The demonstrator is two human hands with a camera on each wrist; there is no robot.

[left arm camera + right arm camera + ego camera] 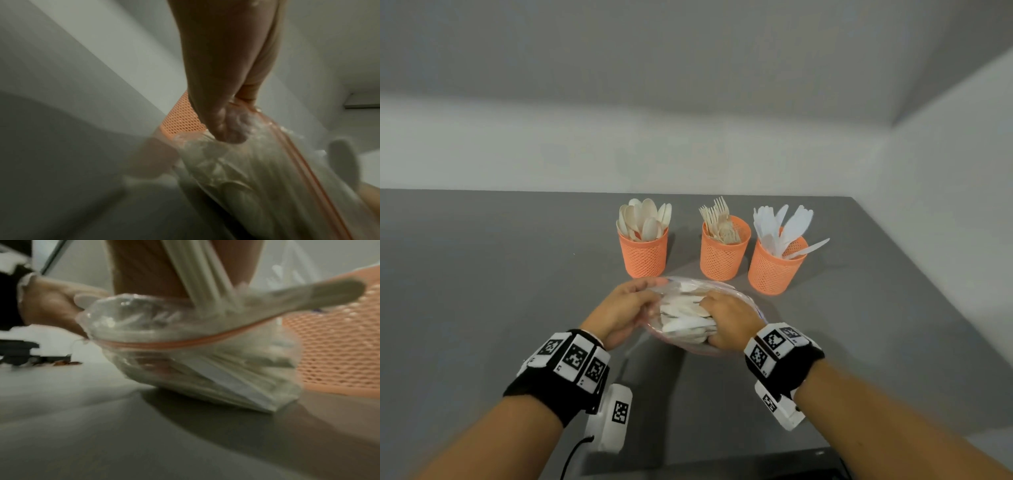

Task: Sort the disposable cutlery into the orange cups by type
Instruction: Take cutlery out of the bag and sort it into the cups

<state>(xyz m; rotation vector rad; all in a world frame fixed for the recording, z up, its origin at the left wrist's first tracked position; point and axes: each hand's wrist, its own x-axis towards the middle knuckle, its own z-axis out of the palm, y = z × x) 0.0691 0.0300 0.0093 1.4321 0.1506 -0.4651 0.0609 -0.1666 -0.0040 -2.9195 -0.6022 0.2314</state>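
Observation:
Three orange mesh cups stand in a row on the grey table: the left cup [643, 253] holds spoons, the middle cup [723, 251] forks, the right cup [776, 265] white knives. In front of them lies a clear zip bag [690, 313] packed with cutlery. My left hand [625, 308] pinches the bag's left rim [242, 128]. My right hand [729, 320] reaches into the bag's mouth and grips a bundle of cutlery [197, 280]; its fingertips are hidden inside. The bag's orange zip strip [164, 343] bows open.
The grey table [482, 291] ends at white walls behind and on the right. A white wrist device with a black cable [613, 416] hangs under my left forearm. An orange cup's mesh [333, 345] stands right beside the bag.

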